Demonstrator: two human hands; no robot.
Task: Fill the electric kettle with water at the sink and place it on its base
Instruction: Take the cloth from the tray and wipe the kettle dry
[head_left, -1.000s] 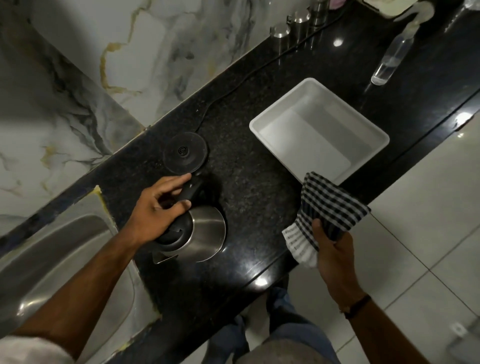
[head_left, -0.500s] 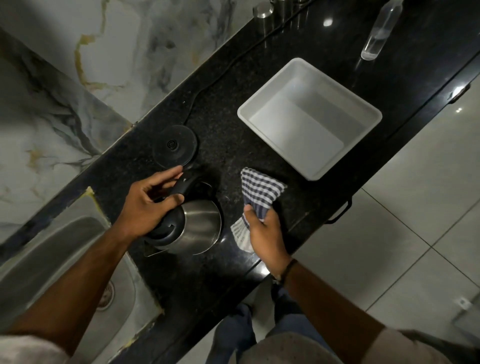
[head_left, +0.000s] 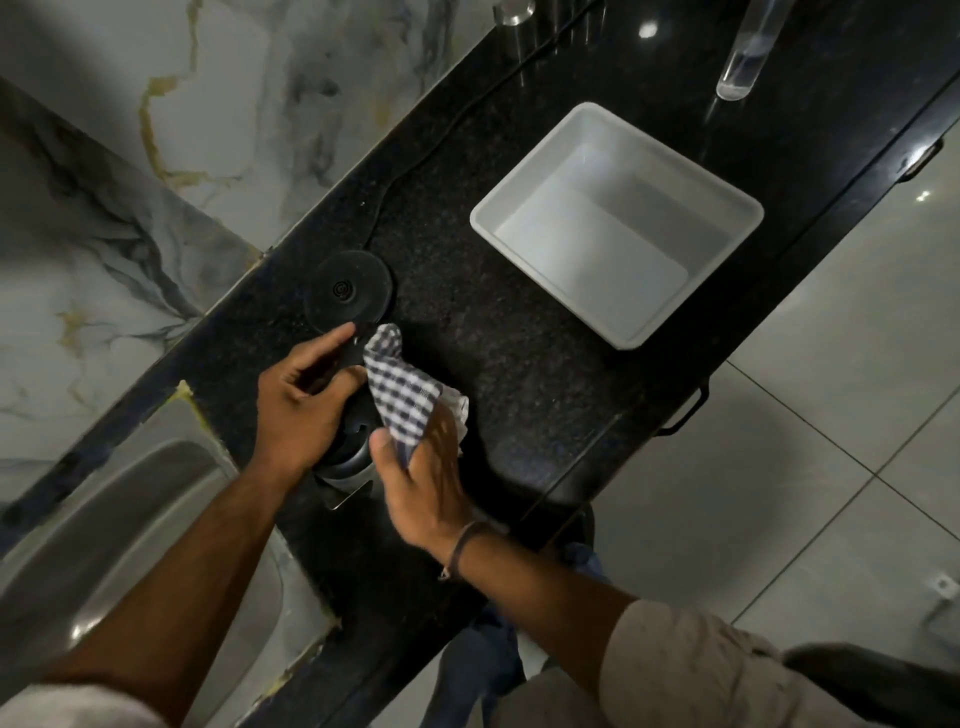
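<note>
Currently left hand (head_left: 298, 402) fingers curl closed around kettle (head_left: 353, 447) handle; right hand (head_left: 423, 480) pinches checked cloth (head_left: 402, 392) against kettle's side. Kettle sits on black counter (head_left: 519, 364), just beside its base (head_left: 347, 291), sink (head_left: 130, 525) near.

The speckled black stone surface (head_left: 519, 332) is polished and glossy, throwing back lamp glints. The round black plastic kettle base (head_left: 347, 291) looks matt. The blue-and-white checked cloth (head_left: 402, 395) is soft, woven fabric. The white rectangular plastic tub (head_left: 727, 208) is smooth with a dull sheen. The grey steel sink (head_left: 130, 519) has a brushed, satin finish.
</note>
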